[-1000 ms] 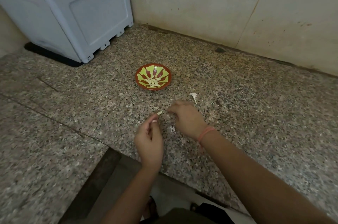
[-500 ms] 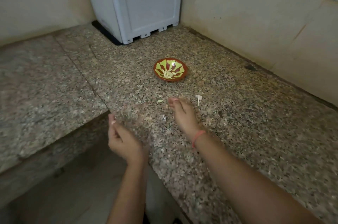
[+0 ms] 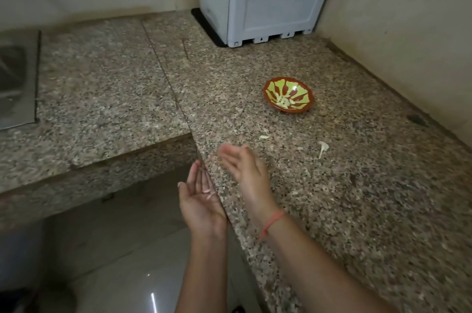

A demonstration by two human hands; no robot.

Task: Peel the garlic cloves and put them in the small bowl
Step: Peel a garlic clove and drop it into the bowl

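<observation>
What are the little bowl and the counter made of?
Bowl: probably glazed ceramic, maybe plastic; it is shiny, with a glint on its red-and-green pattern.
Counter: looks like polished granite; it has speckled brown, grey and black grains.

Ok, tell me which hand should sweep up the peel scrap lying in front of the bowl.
Right, probably. The right hand hovers open over the counter, close to the peel scrap. The left hand lies palm-up beyond the counter's edge, with bits of skin in its palm.
</observation>
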